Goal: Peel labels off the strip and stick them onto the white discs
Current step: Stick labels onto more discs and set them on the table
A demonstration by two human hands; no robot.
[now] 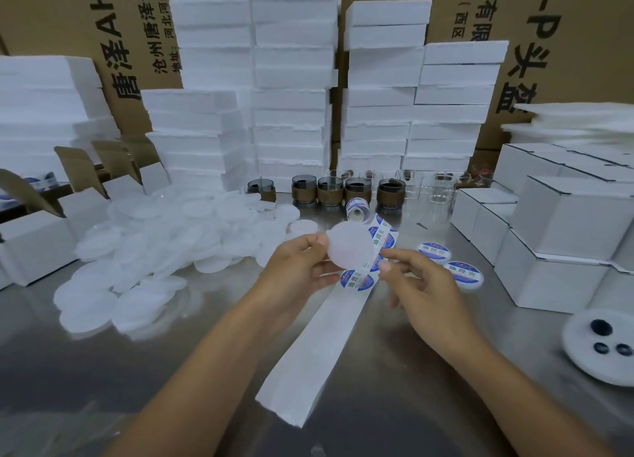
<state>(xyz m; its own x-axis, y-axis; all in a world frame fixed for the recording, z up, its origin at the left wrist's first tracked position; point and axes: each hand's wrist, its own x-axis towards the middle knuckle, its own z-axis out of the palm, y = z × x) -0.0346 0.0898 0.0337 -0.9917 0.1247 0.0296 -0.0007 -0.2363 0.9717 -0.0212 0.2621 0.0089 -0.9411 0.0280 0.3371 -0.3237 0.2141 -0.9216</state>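
The left hand (302, 264) pinches a round white plastic disc (348, 247) by its left edge, thumb in front and fingers behind, and holds it tilted just above the long white paper strip (302, 364). The strip lies on the shiny steel table (103, 371) and runs away from the person to a small roll (356, 209) at its far end. Round blue-and-white labels (356, 280) sit on the strip beneath and behind the disc.

The right hand (422, 285) hovers just right of the strip with its fingers loosely curled, thumb and forefinger close together at the disc's right edge; whether they grip a label I cannot tell.

Left of the strip spreads a heap of white discs (154, 251). Right of the strip lie two labelled discs (434, 252), then stacked white cartons (555, 237) and a white plate (579, 357) with dark round pieces. Beyond the strip's roll stands a row of glass cups with brown sleeves (329, 191), and behind them tall stacks of white foam blocks (291, 79).
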